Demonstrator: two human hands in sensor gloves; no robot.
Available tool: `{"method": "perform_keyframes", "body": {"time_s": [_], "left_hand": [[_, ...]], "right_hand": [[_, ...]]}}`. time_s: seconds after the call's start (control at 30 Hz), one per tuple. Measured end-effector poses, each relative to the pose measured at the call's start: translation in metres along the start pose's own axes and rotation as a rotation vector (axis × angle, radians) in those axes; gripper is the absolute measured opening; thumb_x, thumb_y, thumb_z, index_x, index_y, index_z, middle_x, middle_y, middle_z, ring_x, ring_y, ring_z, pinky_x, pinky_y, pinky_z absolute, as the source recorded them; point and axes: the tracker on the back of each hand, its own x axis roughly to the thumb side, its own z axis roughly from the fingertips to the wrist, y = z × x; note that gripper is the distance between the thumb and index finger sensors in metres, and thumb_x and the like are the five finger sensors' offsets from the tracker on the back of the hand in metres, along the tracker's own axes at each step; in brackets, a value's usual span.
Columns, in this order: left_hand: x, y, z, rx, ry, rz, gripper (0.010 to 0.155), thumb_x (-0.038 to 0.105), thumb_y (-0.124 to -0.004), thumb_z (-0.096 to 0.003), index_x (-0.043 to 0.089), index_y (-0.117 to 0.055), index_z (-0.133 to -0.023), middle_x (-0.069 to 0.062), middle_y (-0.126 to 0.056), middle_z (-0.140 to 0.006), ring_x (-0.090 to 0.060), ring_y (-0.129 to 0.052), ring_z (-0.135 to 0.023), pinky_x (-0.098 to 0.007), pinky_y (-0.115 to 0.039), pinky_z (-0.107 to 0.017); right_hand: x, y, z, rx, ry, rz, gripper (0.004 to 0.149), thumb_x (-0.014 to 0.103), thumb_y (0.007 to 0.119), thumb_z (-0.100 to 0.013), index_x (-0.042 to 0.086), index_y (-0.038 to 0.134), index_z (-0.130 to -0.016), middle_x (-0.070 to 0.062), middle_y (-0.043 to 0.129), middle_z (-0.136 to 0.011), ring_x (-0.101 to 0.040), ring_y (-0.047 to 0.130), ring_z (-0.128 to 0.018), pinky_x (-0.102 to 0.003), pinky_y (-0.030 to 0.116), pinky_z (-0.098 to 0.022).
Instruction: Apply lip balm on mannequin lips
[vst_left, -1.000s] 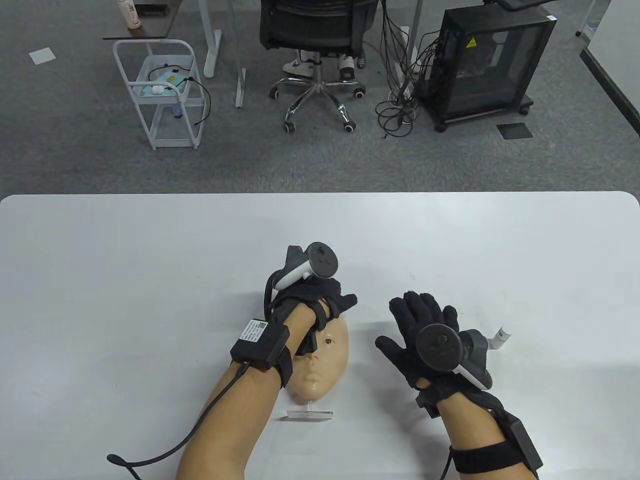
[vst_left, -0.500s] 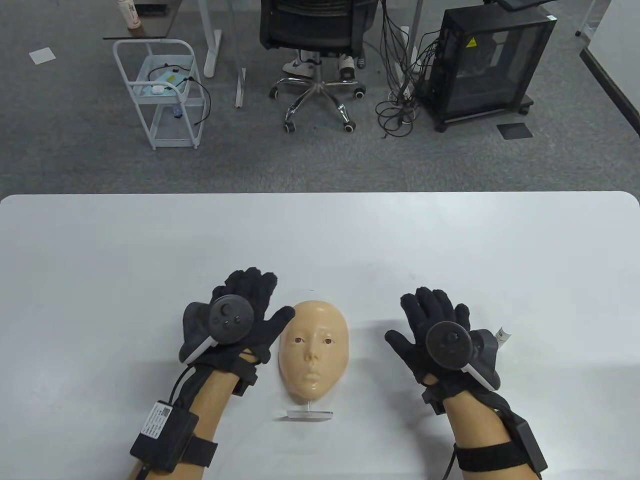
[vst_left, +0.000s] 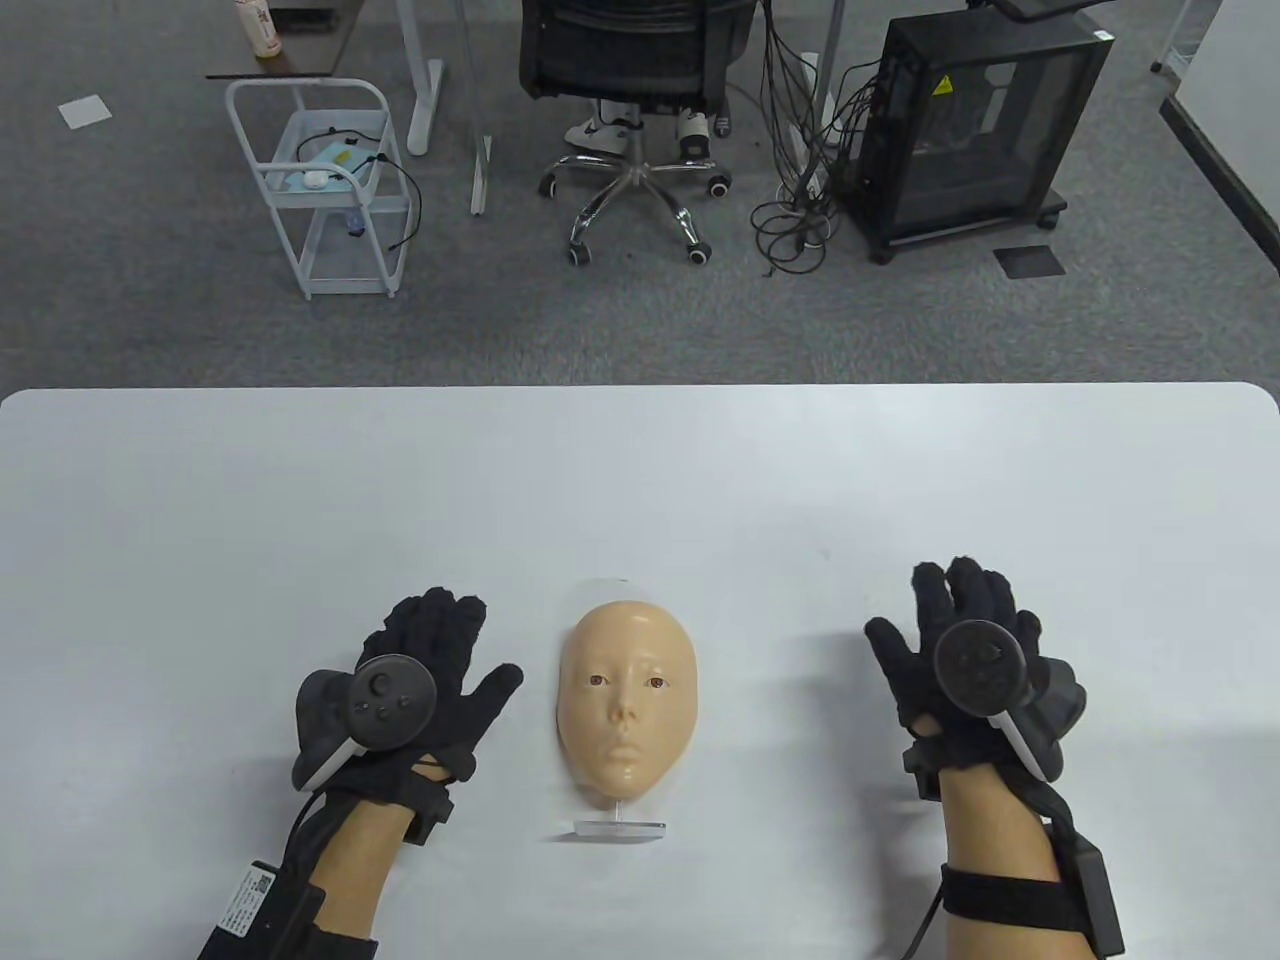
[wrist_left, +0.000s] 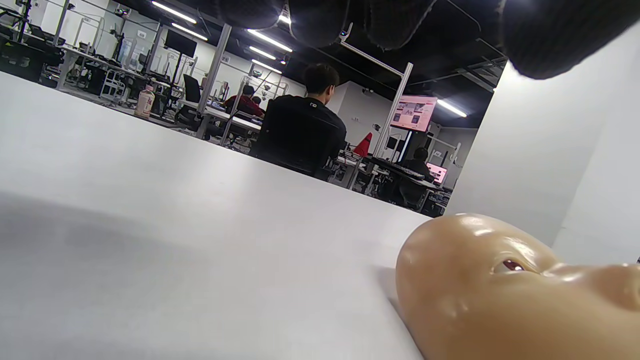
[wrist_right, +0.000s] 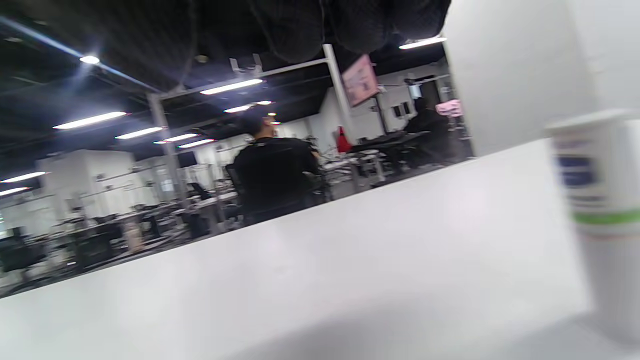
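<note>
A beige mannequin face (vst_left: 627, 708) lies face-up on a clear stand (vst_left: 620, 829) near the table's front middle; it also shows in the left wrist view (wrist_left: 505, 295). My left hand (vst_left: 440, 650) is spread flat and empty just left of the face, not touching it. My right hand (vst_left: 960, 620) is spread and empty to the right of the face. The white lip balm tube (wrist_right: 600, 200) with blue print and a green band stands close at the right edge of the right wrist view, blurred. In the table view my right hand hides the tube.
The white table (vst_left: 640, 480) stretches far behind the hands. Beyond its far edge are an office chair (vst_left: 630, 90), a white cart (vst_left: 320, 190) and a black cabinet (vst_left: 970, 130) on grey carpet.
My left hand let go of the mannequin face and drew back to its left. My right hand moved right and now covers the lip balm tube in the table view.
</note>
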Motion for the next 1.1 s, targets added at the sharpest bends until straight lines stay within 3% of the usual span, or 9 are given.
{"method": "perform_keyframes", "body": {"time_s": [0.13, 0.4, 0.53, 0.63, 0.73, 0.83, 0.9, 1.0, 1.1], "left_hand": [[-0.002, -0.005, -0.002, -0.030, 0.001, 0.000, 0.078, 0.069, -0.075, -0.0567, 0.021, -0.049, -0.112, -0.021, -0.045, -0.118, -0.056, -0.045, -0.107, -0.072, -0.044, -0.069], [-0.004, -0.007, -0.003, -0.044, 0.012, -0.004, 0.078, 0.069, -0.075, -0.0568, 0.021, -0.048, -0.112, -0.021, -0.045, -0.118, -0.056, -0.044, -0.107, -0.072, -0.043, -0.069], [-0.003, -0.008, -0.003, -0.053, 0.008, -0.008, 0.077, 0.069, -0.075, -0.0568, 0.021, -0.049, -0.112, -0.021, -0.045, -0.118, -0.056, -0.044, -0.107, -0.073, -0.043, -0.069], [-0.002, -0.010, -0.004, -0.062, 0.007, -0.008, 0.077, 0.069, -0.075, -0.0568, 0.021, -0.050, -0.112, -0.021, -0.045, -0.118, -0.056, -0.044, -0.107, -0.073, -0.042, -0.069], [-0.002, -0.011, -0.004, -0.071, 0.009, -0.009, 0.077, 0.069, -0.075, -0.0570, 0.020, -0.051, -0.112, -0.021, -0.045, -0.118, -0.056, -0.044, -0.107, -0.073, -0.042, -0.069], [0.000, -0.010, -0.004, -0.027, -0.018, 0.014, 0.076, 0.068, -0.076, -0.0566, 0.019, -0.053, -0.111, -0.020, -0.049, -0.117, -0.056, -0.048, -0.106, -0.072, -0.045, -0.069], [0.002, -0.009, -0.004, 0.010, -0.037, 0.041, 0.075, 0.067, -0.077, -0.0560, 0.019, -0.056, -0.109, -0.020, -0.054, -0.115, -0.055, -0.054, -0.105, -0.071, -0.049, -0.068], [0.004, -0.008, -0.004, 0.010, -0.057, 0.069, 0.074, 0.066, -0.077, -0.0561, 0.018, -0.058, -0.109, -0.020, -0.058, -0.114, -0.055, -0.058, -0.103, -0.071, -0.051, -0.067], [0.013, -0.004, -0.002, 0.028, -0.164, 0.089, 0.073, 0.067, -0.077, -0.0559, 0.017, -0.060, -0.107, -0.018, -0.067, -0.111, -0.052, -0.069, -0.100, -0.069, -0.058, -0.066]], "right_hand": [[-0.038, -0.007, -0.005, 0.042, 0.220, -0.014, 0.080, 0.064, 0.088, -0.048, 0.021, 0.059, -0.109, -0.019, 0.054, -0.117, -0.050, 0.058, -0.103, -0.069, 0.050, -0.069], [-0.059, 0.006, -0.007, 0.132, 0.407, 0.075, 0.081, 0.065, 0.090, -0.047, 0.022, 0.059, -0.109, -0.019, 0.063, -0.107, -0.047, 0.070, -0.090, -0.065, 0.057, -0.067], [-0.065, 0.017, -0.009, 0.152, 0.464, 0.096, 0.074, 0.059, 0.092, -0.048, 0.021, 0.067, -0.106, -0.017, 0.077, -0.095, -0.043, 0.080, -0.078, -0.063, 0.063, -0.064], [-0.067, 0.020, -0.011, 0.153, 0.480, 0.094, 0.064, 0.052, 0.094, -0.048, 0.018, 0.076, -0.100, -0.012, 0.092, -0.076, -0.037, 0.091, -0.062, -0.061, 0.069, -0.060], [-0.065, 0.022, -0.012, 0.180, 0.467, 0.081, 0.060, 0.048, 0.095, -0.048, 0.014, 0.079, -0.095, -0.011, 0.099, -0.063, -0.032, 0.098, -0.049, -0.057, 0.077, -0.053], [-0.050, 0.016, -0.009, 0.211, 0.410, 0.071, 0.059, 0.046, 0.096, -0.047, 0.013, 0.080, -0.094, -0.011, 0.100, -0.066, -0.032, 0.100, -0.050, -0.056, 0.080, -0.051], [-0.030, 0.008, -0.005, 0.159, 0.325, 0.023, 0.058, 0.045, 0.096, -0.047, 0.014, 0.080, -0.094, -0.011, 0.100, -0.069, -0.033, 0.100, -0.053, -0.056, 0.080, -0.051], [0.002, 0.003, 0.002, 0.118, 0.159, -0.114, 0.058, 0.043, 0.096, -0.047, 0.015, 0.079, -0.095, -0.010, 0.099, -0.075, -0.034, 0.100, -0.058, -0.055, 0.080, -0.051], [0.033, 0.009, 0.011, 0.167, 0.039, -0.300, 0.058, 0.042, 0.096, -0.046, 0.015, 0.078, -0.095, -0.010, 0.099, -0.078, -0.035, 0.101, -0.061, -0.054, 0.081, -0.050]]}}
